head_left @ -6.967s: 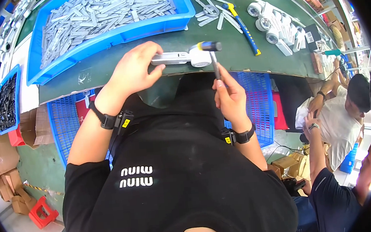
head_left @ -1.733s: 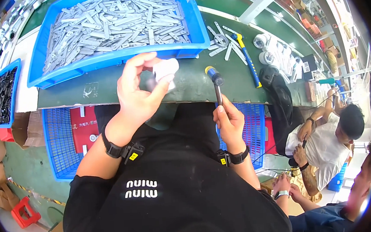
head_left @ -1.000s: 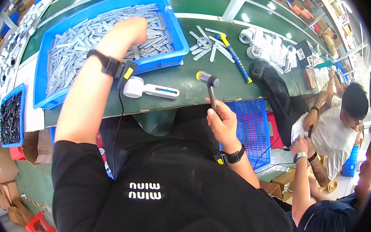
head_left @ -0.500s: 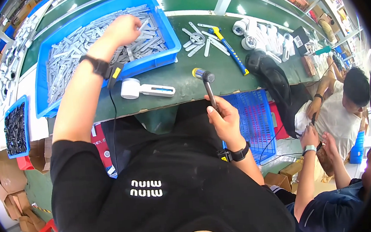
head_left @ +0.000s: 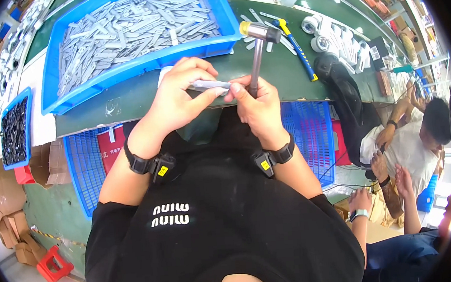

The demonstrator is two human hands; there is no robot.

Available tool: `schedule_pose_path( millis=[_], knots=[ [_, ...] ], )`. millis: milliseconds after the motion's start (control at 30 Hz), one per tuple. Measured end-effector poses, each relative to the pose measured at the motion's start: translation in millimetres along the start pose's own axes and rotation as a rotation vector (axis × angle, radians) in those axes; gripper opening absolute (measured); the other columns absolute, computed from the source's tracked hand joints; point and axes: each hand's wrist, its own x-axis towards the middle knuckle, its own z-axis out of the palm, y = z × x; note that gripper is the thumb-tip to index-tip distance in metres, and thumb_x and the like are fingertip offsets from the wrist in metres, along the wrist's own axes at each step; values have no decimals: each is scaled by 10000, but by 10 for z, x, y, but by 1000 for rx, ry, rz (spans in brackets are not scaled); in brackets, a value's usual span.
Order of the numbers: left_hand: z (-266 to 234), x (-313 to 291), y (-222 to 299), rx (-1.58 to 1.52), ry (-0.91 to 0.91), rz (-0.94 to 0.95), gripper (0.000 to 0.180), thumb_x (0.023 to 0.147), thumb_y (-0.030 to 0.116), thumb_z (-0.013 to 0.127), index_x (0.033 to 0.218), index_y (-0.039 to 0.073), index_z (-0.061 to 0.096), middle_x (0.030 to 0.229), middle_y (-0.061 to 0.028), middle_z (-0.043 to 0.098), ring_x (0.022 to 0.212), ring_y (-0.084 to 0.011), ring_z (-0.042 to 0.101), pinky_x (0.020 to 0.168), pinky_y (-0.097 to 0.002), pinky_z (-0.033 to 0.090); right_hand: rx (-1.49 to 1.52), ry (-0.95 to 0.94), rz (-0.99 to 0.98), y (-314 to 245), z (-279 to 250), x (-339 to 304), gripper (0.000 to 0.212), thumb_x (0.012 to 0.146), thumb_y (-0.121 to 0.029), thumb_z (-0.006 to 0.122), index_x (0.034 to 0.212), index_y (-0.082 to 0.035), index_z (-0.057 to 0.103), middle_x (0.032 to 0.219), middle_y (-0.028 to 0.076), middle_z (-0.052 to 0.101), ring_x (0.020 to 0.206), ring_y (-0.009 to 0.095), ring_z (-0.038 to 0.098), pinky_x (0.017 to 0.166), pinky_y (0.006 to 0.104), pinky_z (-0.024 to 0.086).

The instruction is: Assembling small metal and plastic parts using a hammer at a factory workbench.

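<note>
Between finger and thumb, my left hand (head_left: 182, 94) grips a flat grey plastic strip (head_left: 211, 84) above the front of the bench. My right hand (head_left: 261, 106) is closed round the handle of a small mallet (head_left: 257, 58), whose head, yellow at one end and dark at the other, points up. The right thumb and fingertips meet the right end of the strip. Behind my left hand a bit of a white round-headed part (head_left: 163, 73) shows; the rest of it is hidden.
A large blue bin (head_left: 52, 96) heaped with grey strips fills the bench's back left. Right of it lie loose strips, a blue-and-yellow hammer (head_left: 299, 50) and white round-headed parts (head_left: 329, 42). A blue crate (head_left: 307, 134) sits below. Two people work at the right.
My left hand has come out of the bin toward me with a grey strip. My right hand has lifted the mallet slightly and now meets the strip's end.
</note>
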Motion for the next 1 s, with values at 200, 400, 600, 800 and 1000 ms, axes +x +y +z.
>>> schedule_pose_path(
  millis=[200, 400, 600, 800, 1000],
  knots=[
    [-90, -155, -381, 657, 11, 17, 584, 856, 164, 903, 1397, 82, 699, 1123, -115, 788, 1171, -338, 720, 1056, -491, 534, -247, 64, -9, -35, 40, 238, 121, 1071, -106, 759, 1098, 10, 785, 830, 41, 786, 780, 81, 710, 735, 242, 521],
    [94, -245, -349, 521, 103, -60, 500, 864, 158, 891, 1318, 71, 702, 996, -119, 756, 1001, -357, 718, 975, -490, 543, -391, 65, 116, 82, 7, 422, 166, 1046, -169, 785, 1077, -6, 787, 771, 14, 746, 622, 44, 603, 554, 252, 433],
    [135, -281, -424, 485, 170, 4, 451, 865, 162, 888, 1266, 70, 705, 929, -114, 732, 932, -360, 718, 917, -487, 558, -288, 26, 206, 111, -105, 497, 158, 1049, -190, 782, 1045, -31, 780, 693, -30, 647, 488, 41, 486, 424, 241, 343],
    [106, -269, -455, 468, 130, 47, 267, 853, 168, 896, 1011, 56, 712, 910, -109, 718, 900, -361, 712, 853, -481, 574, -350, -36, 254, 55, -129, 554, 155, 1034, -191, 801, 1039, -38, 776, 687, -29, 636, 490, 40, 485, 427, 237, 354],
    [93, -257, -520, 405, 110, 69, 248, 857, 178, 901, 896, 44, 696, 900, -113, 703, 870, -365, 707, 808, -486, 578, -517, -87, 243, -34, -143, 629, 199, 998, -210, 834, 1049, -22, 796, 716, -12, 672, 564, 66, 566, 504, 287, 435]
  ],
)
